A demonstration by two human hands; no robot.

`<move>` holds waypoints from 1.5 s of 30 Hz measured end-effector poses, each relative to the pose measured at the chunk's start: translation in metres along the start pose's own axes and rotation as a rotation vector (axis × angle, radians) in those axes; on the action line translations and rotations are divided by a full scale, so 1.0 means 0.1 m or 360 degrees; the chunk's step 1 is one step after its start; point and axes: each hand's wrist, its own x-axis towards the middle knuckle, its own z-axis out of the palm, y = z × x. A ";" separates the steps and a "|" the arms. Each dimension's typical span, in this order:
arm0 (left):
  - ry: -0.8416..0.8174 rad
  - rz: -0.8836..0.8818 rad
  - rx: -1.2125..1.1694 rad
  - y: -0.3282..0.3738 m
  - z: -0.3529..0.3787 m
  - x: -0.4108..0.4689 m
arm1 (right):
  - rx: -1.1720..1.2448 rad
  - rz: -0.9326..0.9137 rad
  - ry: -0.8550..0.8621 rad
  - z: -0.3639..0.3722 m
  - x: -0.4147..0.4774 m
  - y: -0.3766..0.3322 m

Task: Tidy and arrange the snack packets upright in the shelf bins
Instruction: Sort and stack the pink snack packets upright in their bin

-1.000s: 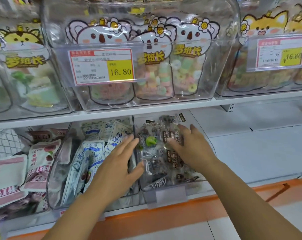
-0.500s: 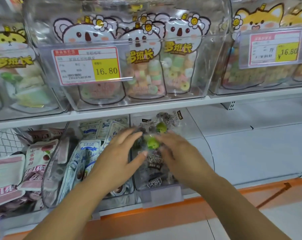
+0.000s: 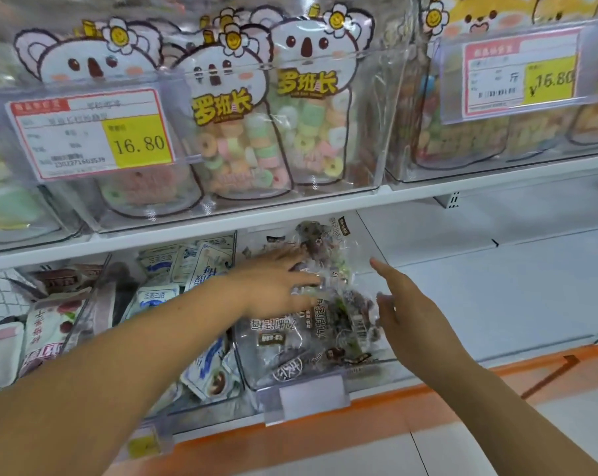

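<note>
My left hand (image 3: 277,283) lies flat, fingers straight, on the clear snack packets (image 3: 318,331) heaped in the lower-shelf bin (image 3: 325,377). My right hand (image 3: 407,307), fingers loosely spread, hovers just at their 3 o'clock.

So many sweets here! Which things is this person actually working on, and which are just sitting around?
In the job: left hand, right hand, clear snack packets, the clear bin holding them.
Just sitting around: koala candy bags above, yellow price tag, orange shelf edge.
</note>
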 end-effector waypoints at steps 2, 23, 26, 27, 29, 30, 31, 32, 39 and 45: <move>-0.0073 -0.0054 0.0020 -0.05 -0.02 -0.09 | 0.0013 -0.0049 -0.0002 0.02 0.00 0.00; 0.0405 0.0025 -0.0456 0.08 -0.23 0.13 | 0.0391 -0.0157 -0.0092 -0.03 0.03 0.19; 0.0585 0.0135 -0.0451 0.14 -0.30 0.00 | 0.0379 -0.0168 -0.0073 -0.02 0.02 0.18; 0.0567 0.0229 -0.0410 0.24 -0.30 -0.06 | 0.0370 -0.0178 -0.0061 -0.02 0.02 0.17; 0.0399 0.0366 -0.0264 0.45 -0.20 -0.13 | 0.0346 -0.0205 -0.0042 -0.01 0.02 0.17; 0.0297 0.0394 -0.0157 0.51 -0.11 -0.12 | 0.0337 -0.0208 -0.0039 0.00 0.03 0.18; 0.0218 0.0391 -0.0065 0.53 -0.03 -0.09 | 0.0333 -0.0200 -0.0042 0.00 0.02 0.17; 0.0157 0.0357 -0.0014 0.51 0.03 -0.05 | 0.0338 -0.0189 -0.0051 -0.01 0.02 0.16; 0.0504 0.0232 -0.0014 0.18 -0.10 0.14 | 0.0337 -0.0190 -0.0080 -0.03 -0.01 0.14; 0.0404 0.0183 -0.0337 0.25 -0.17 0.01 | 0.0339 -0.0183 -0.0077 -0.02 0.02 0.17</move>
